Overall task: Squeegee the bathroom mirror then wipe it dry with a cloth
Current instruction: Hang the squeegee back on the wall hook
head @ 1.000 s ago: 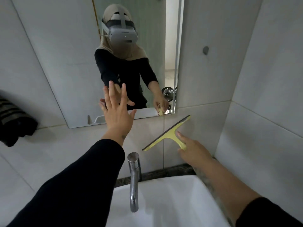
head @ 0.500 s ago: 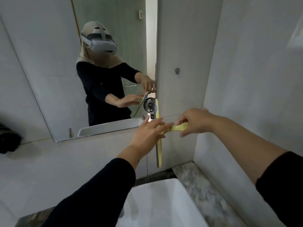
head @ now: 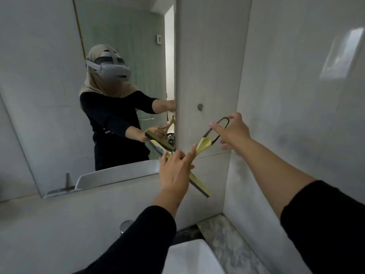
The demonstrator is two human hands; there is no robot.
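Note:
The mirror [head: 49,95] hangs on the tiled wall at left and reflects a person in a headset. A yellow squeegee [head: 204,144] with a dark loop handle is held in the air just right of the mirror's lower right corner. Its blade slants down to the right behind my left hand. My right hand [head: 235,133] pinches the loop end of the handle, close below a small round wall peg [head: 200,106]. My left hand [head: 174,173] is closed over the middle of the blade, with the index finger lying along the neck. No cloth is in view.
A white basin [head: 193,258] sits below, with the chrome tap top [head: 125,226] just left of my left sleeve. A marbled counter strip [head: 227,240] runs along the right-hand tiled wall, which closes in the corner.
The squeegee has come up from over the tap to the corner beside the mirror and turned. My left hand has left the glass and closed on the blade. My right hand has slid to the loop end.

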